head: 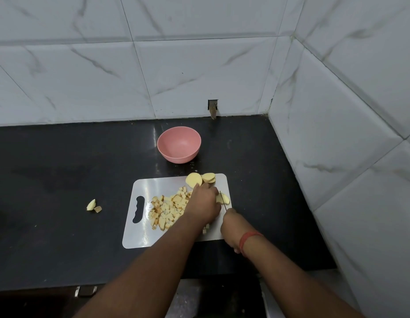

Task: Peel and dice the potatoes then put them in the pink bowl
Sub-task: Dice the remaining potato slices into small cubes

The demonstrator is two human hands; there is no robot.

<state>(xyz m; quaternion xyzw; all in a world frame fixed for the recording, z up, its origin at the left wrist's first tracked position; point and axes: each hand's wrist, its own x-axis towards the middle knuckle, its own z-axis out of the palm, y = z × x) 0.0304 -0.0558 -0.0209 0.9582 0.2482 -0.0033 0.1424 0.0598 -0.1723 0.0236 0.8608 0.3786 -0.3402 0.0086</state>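
head | looks forward-down | cutting board (140, 235) near, centre | single view

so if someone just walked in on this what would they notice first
Probably the two hands at work on the white cutting board: the left hand steadies a potato piece while the right hand cuts it with a knife. Next, the heap of diced potato mid-board, and the empty pink bowl behind it on the black counter.
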